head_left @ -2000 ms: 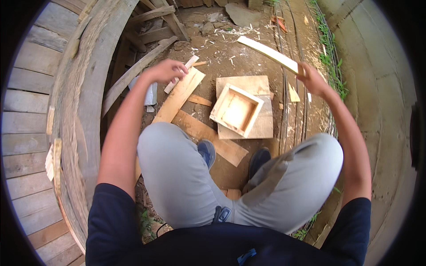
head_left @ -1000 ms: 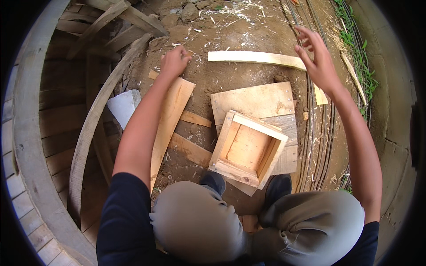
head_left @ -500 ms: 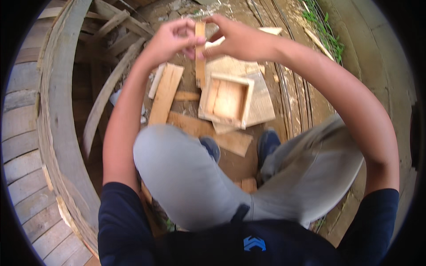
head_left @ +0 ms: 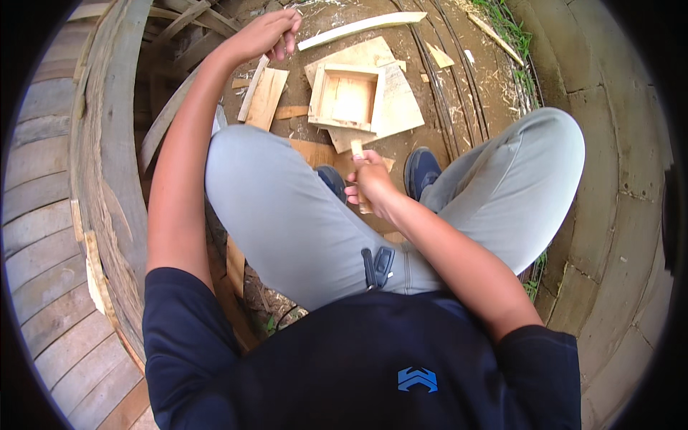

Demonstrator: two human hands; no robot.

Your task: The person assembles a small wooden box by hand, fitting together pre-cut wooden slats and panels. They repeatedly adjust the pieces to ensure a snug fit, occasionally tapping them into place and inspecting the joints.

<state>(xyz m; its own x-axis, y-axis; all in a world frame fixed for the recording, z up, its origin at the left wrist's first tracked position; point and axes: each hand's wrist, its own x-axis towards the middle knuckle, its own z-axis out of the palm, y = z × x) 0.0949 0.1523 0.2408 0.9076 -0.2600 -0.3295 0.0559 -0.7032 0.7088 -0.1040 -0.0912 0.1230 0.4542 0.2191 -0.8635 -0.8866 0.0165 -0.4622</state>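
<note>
- Right grip [head_left: 371, 179] held a stick [head_left: 357, 147] midway, likely for balance.
- Left grip [head_left: 266, 33] hung slack, holding nothing visible.
- Box [head_left: 342, 123] sat on boards [head_left: 403, 107], presumably off the dirt [head_left: 295, 93].

Makeshift outdoor woodworking spot, dirt floor

Reads as rough carpentry space, probably a yard. Has bare dirt ground [head_left: 299, 130] with pale wood shavings [head_left: 511, 90] scattered over it. Also shows a cut board [head_left: 269, 97], a wedge-shaped offcut [head_left: 439, 55], and an open square wooden box [head_left: 342, 123] on a flat wooden panel [head_left: 401, 115]. On the left, a thick weathered beam [head_left: 107, 143] beside grey planks [head_left: 43, 201], plus loose timbers [head_left: 179, 25] at crooked angles. On the right, a wall [head_left: 602, 143], material hard to tell, and green weeds [head_left: 512, 32] near its foot.
</note>
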